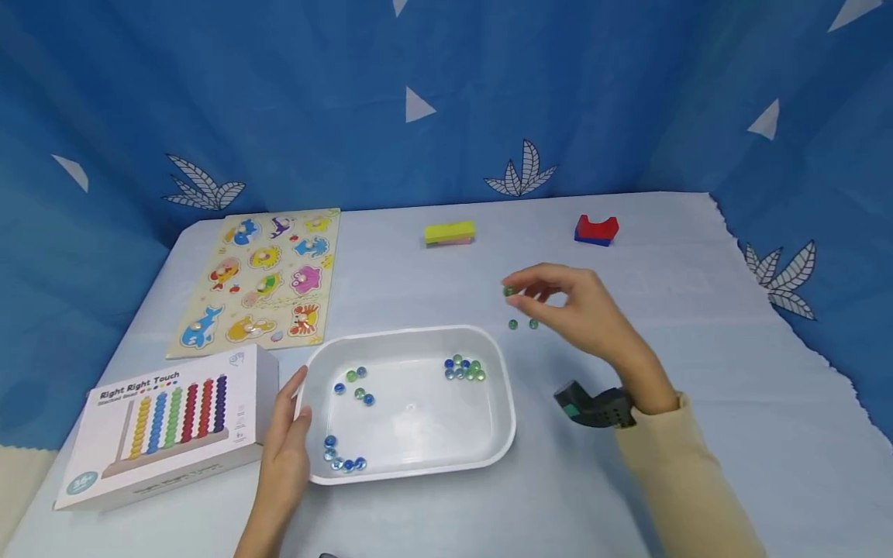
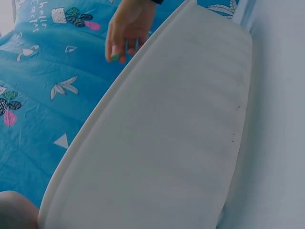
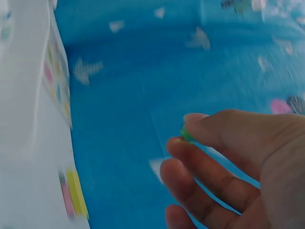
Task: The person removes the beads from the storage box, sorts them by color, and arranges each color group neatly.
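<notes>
The left hand points up along the white tray's left side, fingers nearly straight and touching it. Farther off, the right arm reaches in, and the right hand pinches a green marble in its fingertips, above two more marbles.

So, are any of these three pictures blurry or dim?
Right wrist: soft, with the yellow block and puzzle board smeared; left wrist: dim, the white tray looking dull grey; head: brighter, with large lettering readable on the box.
</notes>
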Demonstrator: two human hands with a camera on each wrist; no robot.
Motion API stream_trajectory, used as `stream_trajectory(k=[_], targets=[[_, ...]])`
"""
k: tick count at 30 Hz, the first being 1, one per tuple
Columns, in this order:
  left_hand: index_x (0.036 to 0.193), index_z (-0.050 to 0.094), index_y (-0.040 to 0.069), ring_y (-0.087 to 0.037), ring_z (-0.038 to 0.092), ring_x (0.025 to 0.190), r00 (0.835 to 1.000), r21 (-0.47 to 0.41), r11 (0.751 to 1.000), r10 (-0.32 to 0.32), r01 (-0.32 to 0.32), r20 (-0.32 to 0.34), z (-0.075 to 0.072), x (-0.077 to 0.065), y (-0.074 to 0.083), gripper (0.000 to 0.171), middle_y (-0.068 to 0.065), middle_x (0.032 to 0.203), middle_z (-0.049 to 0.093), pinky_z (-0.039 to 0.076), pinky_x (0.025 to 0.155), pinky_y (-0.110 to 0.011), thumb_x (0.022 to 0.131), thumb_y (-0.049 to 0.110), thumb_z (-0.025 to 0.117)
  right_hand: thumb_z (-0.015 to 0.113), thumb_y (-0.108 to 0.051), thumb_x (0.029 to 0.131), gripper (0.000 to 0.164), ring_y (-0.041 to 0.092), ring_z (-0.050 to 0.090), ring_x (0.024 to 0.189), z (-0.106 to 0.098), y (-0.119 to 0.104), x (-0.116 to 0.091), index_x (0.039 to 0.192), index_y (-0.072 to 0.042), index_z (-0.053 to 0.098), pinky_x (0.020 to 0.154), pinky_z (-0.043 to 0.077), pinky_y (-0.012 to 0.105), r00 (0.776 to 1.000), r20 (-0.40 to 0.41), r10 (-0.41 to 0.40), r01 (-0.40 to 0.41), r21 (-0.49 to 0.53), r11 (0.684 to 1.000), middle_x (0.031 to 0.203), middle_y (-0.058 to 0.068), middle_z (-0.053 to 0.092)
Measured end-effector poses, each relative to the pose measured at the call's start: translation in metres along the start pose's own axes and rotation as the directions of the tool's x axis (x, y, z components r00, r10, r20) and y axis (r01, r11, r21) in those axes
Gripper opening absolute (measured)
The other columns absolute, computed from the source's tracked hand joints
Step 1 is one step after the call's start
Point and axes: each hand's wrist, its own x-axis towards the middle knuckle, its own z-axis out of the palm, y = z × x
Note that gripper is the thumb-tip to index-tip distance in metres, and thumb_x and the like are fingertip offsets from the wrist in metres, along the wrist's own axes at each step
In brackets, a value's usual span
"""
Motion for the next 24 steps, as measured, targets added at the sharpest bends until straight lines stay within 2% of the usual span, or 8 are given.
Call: stream_trajectory(k=[4, 6, 8, 11, 14, 15, 22, 24], targets=[[0.143, 0.022, 0.024, -0.023, 0.011, 0.141, 1.0, 0.012, 1.0, -0.021, 0.021, -0.008, -0.001, -0.001, -0.001, 0.047, 0.001, 0.151, 0.017, 0.015, 0.11, -0.054, 0.097, 0.014, 0.024, 0.062, -0.029, 0.084, 0.027, 0.013, 0.054, 0.086, -0.032, 0.044, -0.02, 0.107, -0.015, 0.064, 0.071, 0.046, 0.02, 0.988, -0.111, 0.104, -0.117, -0.114, 0.987, 0.102, 0.003, 0.065], [0.143, 0.021, 0.023, -0.023, 0.01, 0.141, 1.0, 0.008, 1.0, -0.015, 0.015, -0.003, -0.001, -0.001, -0.001, 0.047, 0.0, 0.152, 0.016, 0.015, 0.11, -0.055, 0.097, 0.014, 0.024, 0.063, -0.029, 0.083, 0.026, 0.01, 0.054, 0.084, -0.043, 0.082, -0.031, 0.105, -0.015, 0.065, 0.067, 0.044, 0.018, 0.979, -0.16, 0.126, -0.147, -0.127, 0.981, 0.099, 0.002, 0.065], [0.143, 0.02, 0.023, -0.023, 0.01, 0.141, 1.0, 0.009, 1.0, -0.01, 0.01, 0.002, -0.001, -0.001, -0.002, 0.047, 0.0, 0.152, 0.016, 0.015, 0.11, -0.055, 0.097, 0.014, 0.023, 0.063, -0.03, 0.083, 0.027, 0.013, 0.054, 0.084, -0.053, 0.12, -0.04, 0.105, -0.014, 0.064, 0.067, 0.043, 0.024, 0.972, -0.165, 0.168, -0.192, -0.142, 0.971, 0.098, 0.004, 0.065], [0.143, 0.02, 0.023, -0.023, 0.011, 0.141, 1.0, 0.008, 1.0, -0.004, 0.004, 0.003, -0.001, -0.001, -0.002, 0.047, 0.001, 0.152, 0.016, 0.016, 0.11, -0.054, 0.097, 0.014, 0.023, 0.061, -0.042, 0.081, 0.029, 0.013, 0.054, 0.083, -0.058, 0.183, -0.049, 0.101, -0.022, 0.063, 0.062, 0.043, 0.026, 0.949, -0.204, 0.238, -0.283, -0.226, 0.932, 0.096, 0.0, 0.064], [0.143, 0.021, 0.022, -0.023, 0.013, 0.141, 1.0, 0.007, 1.0, -0.003, 0.003, -0.002, -0.001, -0.001, -0.002, 0.047, 0.001, 0.151, 0.017, 0.016, 0.11, -0.054, 0.097, 0.013, 0.024, 0.056, -0.054, 0.079, 0.04, 0.02, 0.054, 0.087, -0.058, 0.223, -0.053, 0.104, -0.024, 0.061, 0.062, 0.044, 0.03, 0.934, -0.197, 0.298, -0.348, -0.307, 0.886, 0.099, 0.003, 0.063], [0.143, 0.022, 0.021, -0.023, 0.012, 0.141, 1.0, 0.006, 1.0, -0.001, 0.001, -0.003, -0.001, -0.001, -0.002, 0.047, 0.0, 0.151, 0.017, 0.016, 0.11, -0.054, 0.097, 0.013, 0.024, 0.054, -0.058, 0.078, 0.042, 0.02, 0.055, 0.087, -0.056, 0.229, -0.054, 0.104, -0.025, 0.061, 0.062, 0.044, 0.029, 0.932, -0.208, 0.297, -0.353, -0.327, 0.877, 0.098, 0.002, 0.064], [0.143, 0.022, 0.02, -0.025, 0.013, 0.141, 1.0, 0.004, 1.0, 0.007, -0.007, -0.003, 0.0, -0.001, -0.002, 0.047, -0.001, 0.151, 0.017, 0.016, 0.109, -0.055, 0.097, 0.013, 0.024, 0.06, -0.024, 0.085, 0.026, 0.027, 0.055, 0.092, -0.053, 0.161, -0.054, 0.105, -0.008, 0.063, 0.068, 0.041, 0.029, 0.921, -0.108, 0.375, -0.39, -0.261, 0.883, 0.096, 0.015, 0.064], [0.143, 0.022, 0.02, -0.025, 0.013, 0.14, 1.0, -0.006, 1.0, 0.004, -0.004, 0.0, 0.0, -0.001, -0.001, 0.047, -0.001, 0.151, 0.018, 0.016, 0.11, -0.054, 0.097, 0.013, 0.024, 0.06, -0.024, 0.084, 0.026, 0.027, 0.055, 0.091, -0.05, 0.16, -0.054, 0.104, -0.007, 0.063, 0.068, 0.041, 0.028, 0.917, -0.096, 0.387, -0.398, -0.251, 0.882, 0.096, 0.015, 0.064]])
